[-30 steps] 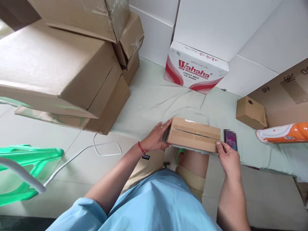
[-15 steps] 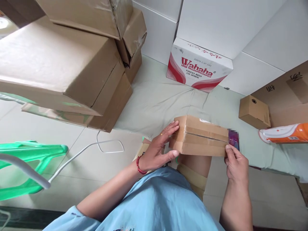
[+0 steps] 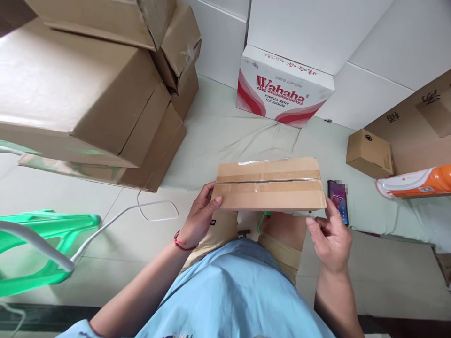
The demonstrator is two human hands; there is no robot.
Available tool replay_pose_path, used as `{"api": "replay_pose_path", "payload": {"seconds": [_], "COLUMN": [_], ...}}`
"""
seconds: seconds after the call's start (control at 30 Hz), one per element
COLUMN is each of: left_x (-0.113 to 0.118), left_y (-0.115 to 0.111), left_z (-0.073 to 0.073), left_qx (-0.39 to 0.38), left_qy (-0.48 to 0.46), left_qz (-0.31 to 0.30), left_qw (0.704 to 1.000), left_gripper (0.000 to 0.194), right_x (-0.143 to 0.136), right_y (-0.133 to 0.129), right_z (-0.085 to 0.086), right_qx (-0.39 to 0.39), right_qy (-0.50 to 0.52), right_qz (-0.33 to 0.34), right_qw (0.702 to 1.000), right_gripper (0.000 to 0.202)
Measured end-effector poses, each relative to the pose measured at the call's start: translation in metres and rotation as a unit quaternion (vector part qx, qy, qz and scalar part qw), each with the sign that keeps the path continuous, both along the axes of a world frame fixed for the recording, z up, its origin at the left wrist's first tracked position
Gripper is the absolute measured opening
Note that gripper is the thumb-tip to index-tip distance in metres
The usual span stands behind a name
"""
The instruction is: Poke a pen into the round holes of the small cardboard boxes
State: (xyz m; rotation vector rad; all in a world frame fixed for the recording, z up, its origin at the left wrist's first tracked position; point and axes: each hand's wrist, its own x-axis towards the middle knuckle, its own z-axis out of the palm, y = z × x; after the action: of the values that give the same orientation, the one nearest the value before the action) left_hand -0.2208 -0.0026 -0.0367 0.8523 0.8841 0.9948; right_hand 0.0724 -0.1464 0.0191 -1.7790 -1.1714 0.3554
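Note:
A long, flat cardboard box (image 3: 268, 193) is held up over my lap, with a taped seam along the side facing me. My left hand (image 3: 202, 213) grips its left end, thumb on the near face and fingers behind. At the lower right corner, my right hand (image 3: 331, 237) supports the box with its fingers against the end; the thumb stands off the cardboard. Just right of that hand, a phone (image 3: 338, 202) with a lit screen lies on the pale green cloth (image 3: 218, 126).
Large cardboard boxes (image 3: 88, 84) are stacked at the left. A Wahaba water carton (image 3: 282, 89) stands against the wall. A small brown box (image 3: 368, 152) and an orange-and-white bottle (image 3: 416, 183) lie at the right. A green plastic stool (image 3: 42, 253) and a white cable (image 3: 105, 216) are at the lower left.
The cardboard box has turned so its long side faces me, and shifted left. My left hand has closed round its left end. My right hand's thumb has come off the box. The phone is more exposed.

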Motion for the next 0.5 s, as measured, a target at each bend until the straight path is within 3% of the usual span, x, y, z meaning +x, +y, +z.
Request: {"api": "replay_pose_path", "payload": {"seconds": [0.13,0.23,0.5], "left_x": [-0.002,-0.006,-0.014], "left_y": [-0.009,-0.010,-0.004], "left_z": [-0.003,-0.006,-0.018], "left_qx": [-0.032,-0.065,-0.126], "left_qy": [-0.025,-0.035,-0.126], "left_qz": [-0.034,-0.055,-0.013], "left_qw": [0.999,0.996,0.984], "left_gripper": [0.068,0.066,0.041], "right_x": [0.001,-0.001,-0.027], "right_y": [-0.003,-0.007,-0.005], "right_z": [0.002,0.011,0.026], "right_qx": [0.027,0.056,0.131], "right_qy": [-0.026,-0.065,-0.178], "right_qz": [-0.003,0.040,0.135], "right_qw": [0.999,0.996,0.966], "right_gripper": [0.066,0.064,0.080]}}
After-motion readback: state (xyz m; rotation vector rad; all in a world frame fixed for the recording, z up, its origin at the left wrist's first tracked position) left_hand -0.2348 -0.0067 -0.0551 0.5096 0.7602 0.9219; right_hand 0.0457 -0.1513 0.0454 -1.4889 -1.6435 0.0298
